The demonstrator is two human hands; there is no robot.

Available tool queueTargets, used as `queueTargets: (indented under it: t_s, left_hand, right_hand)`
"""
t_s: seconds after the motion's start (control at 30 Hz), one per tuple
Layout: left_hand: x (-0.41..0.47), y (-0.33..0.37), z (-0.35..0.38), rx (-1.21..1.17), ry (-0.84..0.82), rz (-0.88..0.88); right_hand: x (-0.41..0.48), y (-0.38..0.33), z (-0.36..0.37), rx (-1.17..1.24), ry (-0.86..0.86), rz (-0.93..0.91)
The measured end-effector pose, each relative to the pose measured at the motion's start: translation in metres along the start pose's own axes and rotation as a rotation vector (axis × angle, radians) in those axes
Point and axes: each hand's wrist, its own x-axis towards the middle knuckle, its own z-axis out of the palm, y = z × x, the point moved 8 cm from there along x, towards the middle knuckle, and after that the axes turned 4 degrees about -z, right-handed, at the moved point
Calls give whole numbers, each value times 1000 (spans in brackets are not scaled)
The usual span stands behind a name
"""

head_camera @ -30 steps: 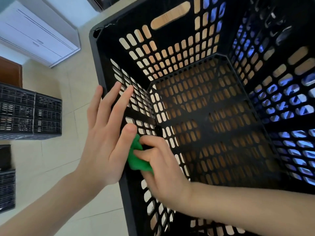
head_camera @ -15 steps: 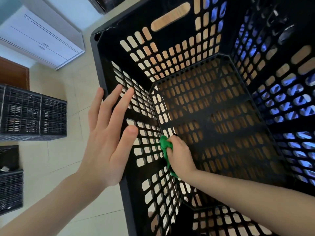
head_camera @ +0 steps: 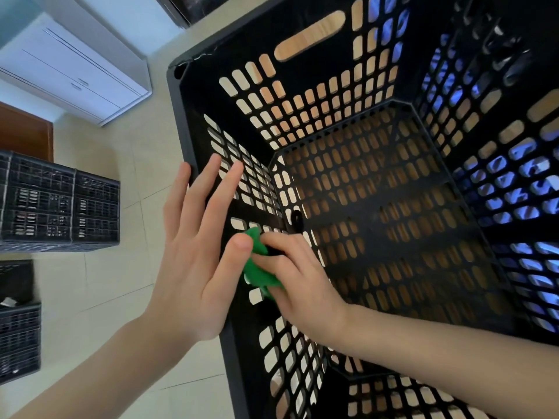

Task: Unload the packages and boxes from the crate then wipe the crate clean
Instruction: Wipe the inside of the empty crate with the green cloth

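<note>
Right hand (head_camera: 302, 285) grips a green cloth (head_camera: 257, 273), pressed against the left inner wall of the black crate (head_camera: 302, 71). Left hand (head_camera: 196, 267), fingers straight, rests flat on that wall's rim. The crate apparently stands on a wooden bench. Far left: stacked crates (head_camera: 60, 204), white cabinet (head_camera: 75, 71).

This looks like an indoor storage room: a pale beige tiled floor (head_camera: 106, 282), a white flat-fronted cabinet (head_camera: 75, 65), a brown wooden door (head_camera: 24, 131), and stacked black slotted plastic crates (head_camera: 60, 204) across the floor from a large black perforated plastic crate (head_camera: 242, 40).

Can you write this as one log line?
step: wiping | left hand: braces crate rim | right hand: presses green cloth on inside wall
</note>
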Motion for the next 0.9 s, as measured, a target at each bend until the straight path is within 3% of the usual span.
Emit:
queueTargets:
  t_s: [0.1, 0.23, 0.33, 0.4, 0.5, 0.6, 0.7, 0.8, 0.9]
  left_hand:
    - [1, 0, 1, -2, -14, -7]
    - [1, 0, 2, -20, -23, -15]
    - [1, 0, 2, -19, -17, -13]
    - [1, 0, 2, -18, -19, -14]
    - [1, 0, 2, -15, -16, -6]
    - [2, 1, 2, 3, -19, 14]
    - [2, 1, 1, 5, -15, 18]
    - [1, 1, 1, -3, -14, 3]
    - [1, 1, 2, -10, -18, -4]
  right_hand:
    - [-27, 54, 15, -146, -124, 144]
    - [-60, 112, 29, -211, -268, 515]
    - [-61, 117, 29, -207, -184, 693]
    - [-50, 107, 21, -69, -82, 813]
    - [-10, 60, 6, 173, 33, 733]
    - [36, -10, -17, 238, 174, 339]
    - [39, -24, -18, 231, 177, 148]
    - [20, 12, -5, 72, 114, 158]
    - [-5, 73, 15, -24, -22, 379]
